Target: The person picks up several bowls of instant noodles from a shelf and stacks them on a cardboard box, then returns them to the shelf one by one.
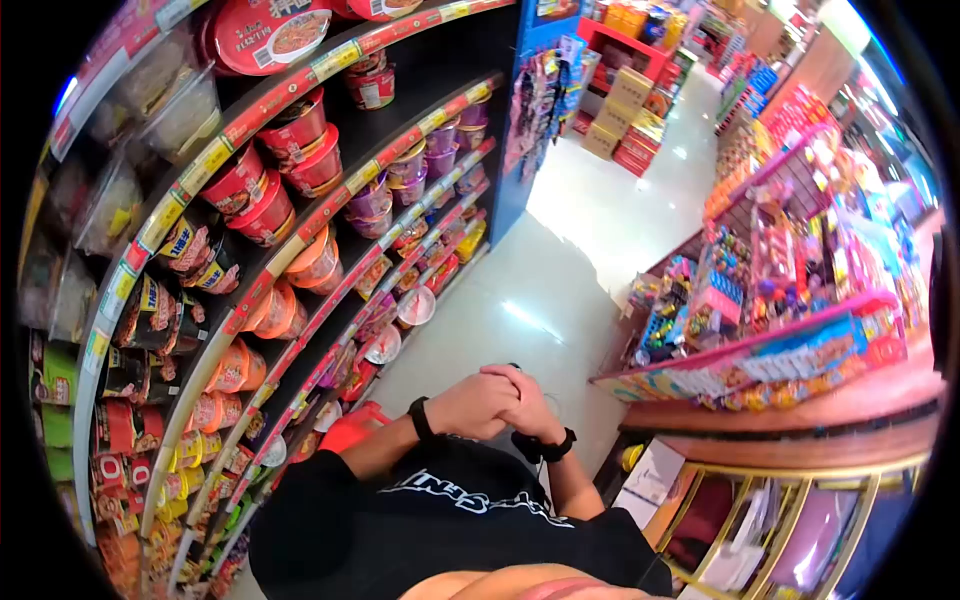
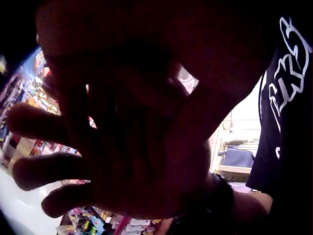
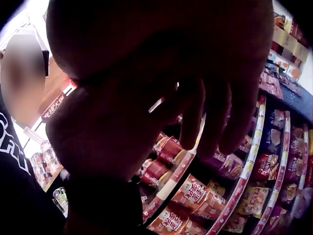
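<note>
In the head view my two hands are clasped together in front of my chest. My left hand (image 1: 465, 408) reaches in from the left, back of the hand upward, and holds the right hand. Fingers of my right hand (image 1: 535, 412) lie over the left one and hold it. Black bands (image 1: 421, 419) circle both wrists. Both wrist views are very dark. Three fingertips (image 2: 46, 171) stick out past the clasp in the left wrist view. In the right wrist view several fingers (image 3: 215, 117) point down before the shelves. Nothing shows between the palms.
Curved shelves (image 1: 270, 270) of instant noodle bowls (image 1: 265, 210) rise on the left. At right stands a pink-edged bin (image 1: 770, 340) of packaged sweets, above a counter with yellow-edged racks (image 1: 770, 530). Stacked boxes (image 1: 620, 110) stand farther along the pale floor (image 1: 510, 320).
</note>
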`<act>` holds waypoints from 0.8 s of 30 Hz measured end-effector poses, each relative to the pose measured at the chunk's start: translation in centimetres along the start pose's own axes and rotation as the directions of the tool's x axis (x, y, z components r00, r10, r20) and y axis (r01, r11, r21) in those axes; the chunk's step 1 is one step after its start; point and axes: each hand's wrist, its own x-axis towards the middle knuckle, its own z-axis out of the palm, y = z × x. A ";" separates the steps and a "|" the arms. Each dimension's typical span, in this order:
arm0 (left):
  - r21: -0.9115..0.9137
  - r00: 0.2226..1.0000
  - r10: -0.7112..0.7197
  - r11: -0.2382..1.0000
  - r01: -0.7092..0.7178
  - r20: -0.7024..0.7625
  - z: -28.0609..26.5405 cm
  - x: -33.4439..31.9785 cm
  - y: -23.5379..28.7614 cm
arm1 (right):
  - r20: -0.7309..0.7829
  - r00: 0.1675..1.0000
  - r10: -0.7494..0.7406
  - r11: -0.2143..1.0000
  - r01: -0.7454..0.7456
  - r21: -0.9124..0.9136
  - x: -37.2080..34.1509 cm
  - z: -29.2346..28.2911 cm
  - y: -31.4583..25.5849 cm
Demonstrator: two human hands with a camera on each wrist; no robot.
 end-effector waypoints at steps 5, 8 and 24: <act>-0.014 0.967 -0.115 0.993 0.115 -0.228 -2.0 5.7 -3.3 | 0.143 0.988 -0.064 0.998 0.059 0.037 8.1 -6.5 1.4; -0.138 0.882 -0.285 0.958 0.251 -0.375 -3.9 9.2 -5.4 | 0.127 0.990 -0.062 0.972 0.031 0.231 13.0 -9.9 2.2; -0.285 0.426 -0.428 0.889 0.360 -0.797 -18.7 17.1 -19.5 | 0.252 0.960 -0.120 0.941 0.029 0.337 38.7 -10.1 1.6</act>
